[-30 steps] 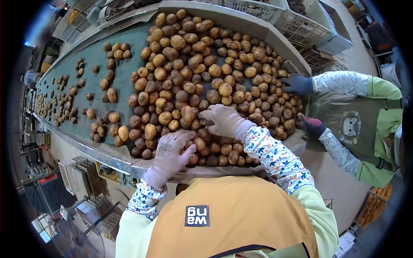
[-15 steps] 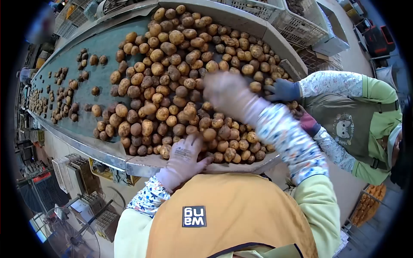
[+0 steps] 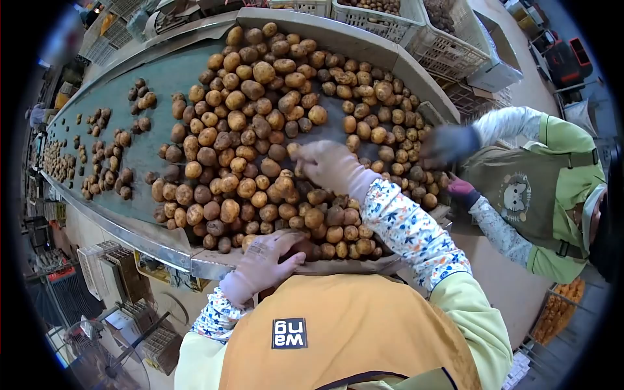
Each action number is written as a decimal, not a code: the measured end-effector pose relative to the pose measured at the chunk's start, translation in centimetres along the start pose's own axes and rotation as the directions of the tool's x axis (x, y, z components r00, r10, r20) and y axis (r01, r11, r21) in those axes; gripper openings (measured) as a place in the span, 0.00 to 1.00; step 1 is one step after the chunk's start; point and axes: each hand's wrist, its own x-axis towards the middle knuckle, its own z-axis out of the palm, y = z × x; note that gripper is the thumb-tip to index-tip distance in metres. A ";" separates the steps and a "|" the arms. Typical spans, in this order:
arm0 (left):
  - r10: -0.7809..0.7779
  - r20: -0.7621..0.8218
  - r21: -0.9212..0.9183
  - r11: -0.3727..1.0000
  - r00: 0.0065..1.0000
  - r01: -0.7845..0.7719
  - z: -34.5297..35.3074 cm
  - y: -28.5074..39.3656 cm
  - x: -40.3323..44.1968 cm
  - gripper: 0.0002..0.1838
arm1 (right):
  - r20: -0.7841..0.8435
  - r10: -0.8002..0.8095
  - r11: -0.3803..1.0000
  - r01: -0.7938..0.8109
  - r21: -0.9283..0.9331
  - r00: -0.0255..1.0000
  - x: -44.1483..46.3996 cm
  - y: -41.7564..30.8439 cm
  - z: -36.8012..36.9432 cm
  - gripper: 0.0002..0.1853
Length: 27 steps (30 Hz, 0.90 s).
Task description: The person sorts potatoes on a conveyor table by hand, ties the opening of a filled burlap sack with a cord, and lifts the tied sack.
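Observation:
Brown and yellow potatoes lie heaped over the near end of a green conveyor belt. At the heap's front edge rests my left hand, gloved, with thumb and fingers apart and potatoes beside its fingertips. Further in, my right hand, also gloved, is over the middle of the heap with its fingers bent down. Its fingertips touch a small yellow potato; whether they grip it is unclear.
Across the right end stands a co-worker, whose dark-gloved hand is blurred and whose pink-gloved hand is at the belt's edge. Crates stand behind the metal rim. A fan is at lower left.
My right hand was blurred further right and has moved left and down. My left hand shifted slightly left and down. More potatoes lie towards the left, and the co-worker's dark glove moved right.

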 end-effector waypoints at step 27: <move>0.275 0.068 0.080 0.957 0.959 -0.280 -4.7 -3.9 0.3 0.29 | -0.319 -0.021 0.847 -0.153 -0.509 0.947 1.9 -3.0 2.9 0.35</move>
